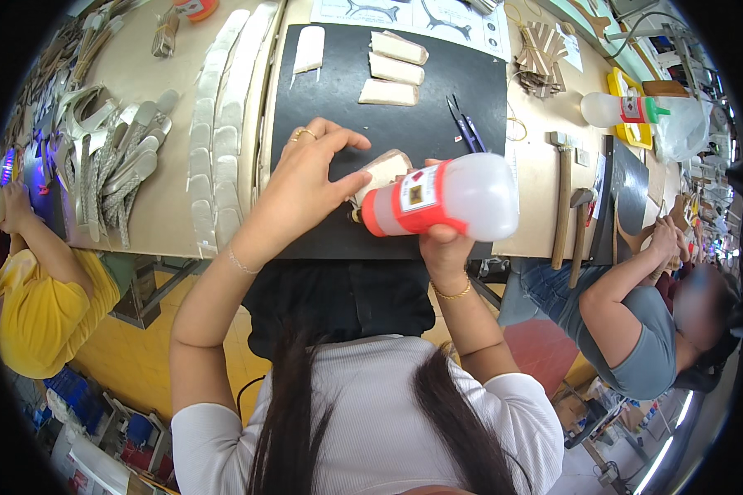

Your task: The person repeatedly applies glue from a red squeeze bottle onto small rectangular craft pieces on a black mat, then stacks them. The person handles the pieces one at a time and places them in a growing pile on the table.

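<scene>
Dark hair (pixel 281 412) and a white shirt (pixel 380 404) nearest the lens; beyond them the tan bench (pixel 532 223), then the black mat (pixel 330 107) set on it; over the mat's near part, a translucent bottle (pixel 462 198) with a red band, lying almost level, nozzle (pixel 355 215) to the left; right hand (pixel 446 252) closed round the bottle from beneath; left hand (pixel 309 177) empty, thumb and fingers apart; a pale piece (pixel 388 167) lies beyond the bottle, partly covered by it; left thumb beside this piece, contact cannot be told.

Step in hand, as judged: bottle brought to the piece, left hand ready to steady; the next move calls for a controlled tilt, nozzle lined up, left thumb out of its line; whether liquid is flowing cannot be told.

Edges and room: bench front runs just behind the right hand; bottle base crosses the mat's right edge; hammers (pixel 563 198) beyond that edge, cream strips (pixel 227 140) left of the mat; bare mat shows between left hand and three pale pieces (pixel 396 68), giving space forward; tweezers (pixel 468 132) just past the bottle limit a swing that way.
</scene>
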